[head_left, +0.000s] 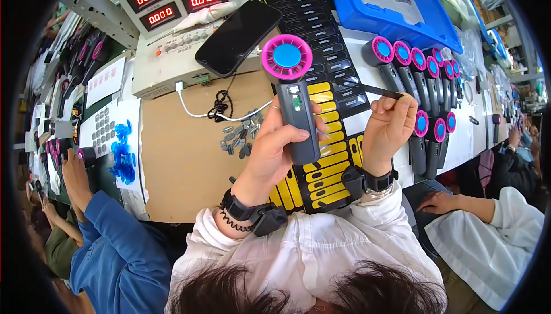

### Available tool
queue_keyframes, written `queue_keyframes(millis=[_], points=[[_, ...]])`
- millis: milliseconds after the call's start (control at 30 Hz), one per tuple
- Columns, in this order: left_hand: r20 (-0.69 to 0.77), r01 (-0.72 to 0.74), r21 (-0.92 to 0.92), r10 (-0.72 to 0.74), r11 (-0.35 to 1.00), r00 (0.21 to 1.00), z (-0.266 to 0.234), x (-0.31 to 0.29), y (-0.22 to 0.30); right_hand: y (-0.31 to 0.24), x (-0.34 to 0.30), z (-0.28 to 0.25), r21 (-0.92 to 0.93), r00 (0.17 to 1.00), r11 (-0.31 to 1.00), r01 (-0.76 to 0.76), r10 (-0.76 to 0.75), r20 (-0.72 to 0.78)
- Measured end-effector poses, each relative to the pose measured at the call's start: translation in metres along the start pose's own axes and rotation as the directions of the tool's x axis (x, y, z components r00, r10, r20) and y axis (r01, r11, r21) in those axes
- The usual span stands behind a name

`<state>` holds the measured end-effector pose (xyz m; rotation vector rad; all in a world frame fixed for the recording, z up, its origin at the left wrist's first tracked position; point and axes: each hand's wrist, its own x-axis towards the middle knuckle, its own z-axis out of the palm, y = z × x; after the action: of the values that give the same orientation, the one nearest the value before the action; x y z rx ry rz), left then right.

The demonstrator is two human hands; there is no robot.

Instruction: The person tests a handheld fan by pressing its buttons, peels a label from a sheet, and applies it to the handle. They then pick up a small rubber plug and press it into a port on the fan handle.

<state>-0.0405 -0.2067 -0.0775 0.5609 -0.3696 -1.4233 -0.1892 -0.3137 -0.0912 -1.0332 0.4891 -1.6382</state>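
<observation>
Nearest, the left hand (272, 150) is wrapped around the dark grey handle of a handheld fan with a pink ring head and blue centre (291, 93), held upright over the bench. Beside it, the right hand (387, 127) pinches thin black tweezers (376, 90), tips pointing left toward the fan. Beneath both lies a black tray of yellow and black strips (327, 159). Further back, a row of matching pink-headed fans (422, 76) lies on the right, a black smartphone (238, 36) leans on a grey test box with red digit displays (172, 21), and a blue plastic tray (396, 7) sits farthest.

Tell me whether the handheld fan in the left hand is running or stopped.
Stopped, apparently: the handheld fan in the left hand shows a sharp pink ring and blue hub, no blur.
</observation>
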Motion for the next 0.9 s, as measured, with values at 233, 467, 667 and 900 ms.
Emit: queue_keyframes(millis=[233, 467, 667, 900], points=[[0.058, -0.034, -0.013, 0.035, 0.999, 0.998, -0.001, -0.002, 0.004, -0.002, 0.002, 0.005, 0.092, 0.998, 0.995, -0.044, 0.048, -0.038], [0.134, -0.022, -0.024, 0.025, 0.999, 0.991, 0.003, -0.007, 0.010, 0.002, 0.001, 0.006, 0.022, 1.000, 1.000, -0.007, 0.007, -0.008], [0.210, -0.049, -0.028, 0.053, 0.998, 0.976, 0.004, -0.006, 0.011, 0.000, 0.000, -0.002, 0.025, 1.000, 0.999, -0.020, 0.020, 0.006], [0.191, -0.036, -0.026, 0.041, 0.999, 0.981, 0.004, -0.009, 0.014, -0.001, -0.001, -0.002, 0.020, 0.994, 0.999, -0.034, 0.031, 0.105]])
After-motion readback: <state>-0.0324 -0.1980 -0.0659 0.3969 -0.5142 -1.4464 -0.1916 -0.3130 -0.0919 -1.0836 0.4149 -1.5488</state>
